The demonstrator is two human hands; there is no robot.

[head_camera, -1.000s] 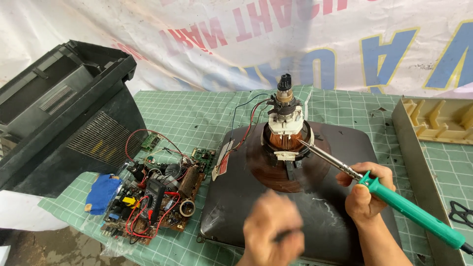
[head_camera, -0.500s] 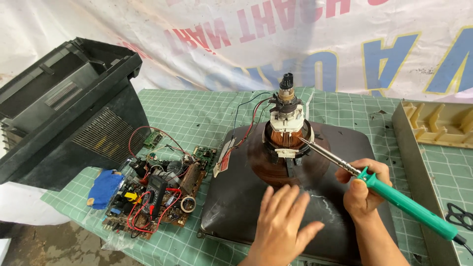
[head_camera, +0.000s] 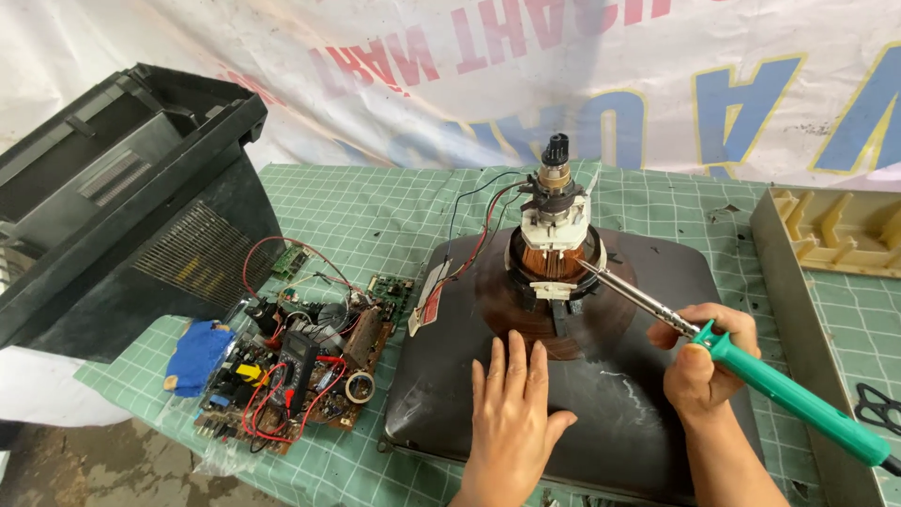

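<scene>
- Green gridded cutting mat (head_camera: 394, 211) covers the bench; a printed white banner (head_camera: 488, 75) hangs behind.
- Picture tube (head_camera: 563, 376) lies face down at centre, neck up, so the copper-wound yoke (head_camera: 556, 246) is within reach.
- Left hand (head_camera: 511, 413) rests flat on the tube's dark back, fingers (head_camera: 516, 361) straight and close together, gripping nothing; it appears to steady the glass.
- Right hand (head_camera: 704, 361) is wrapped around the green-handled soldering iron (head_camera: 751, 371), fingers curled tight near the handle's front; tip meets the yoke's side.
- Circuit board (head_camera: 300, 371) with red wires sits left of the tube, black rear casing (head_camera: 113, 207) beyond.
</scene>
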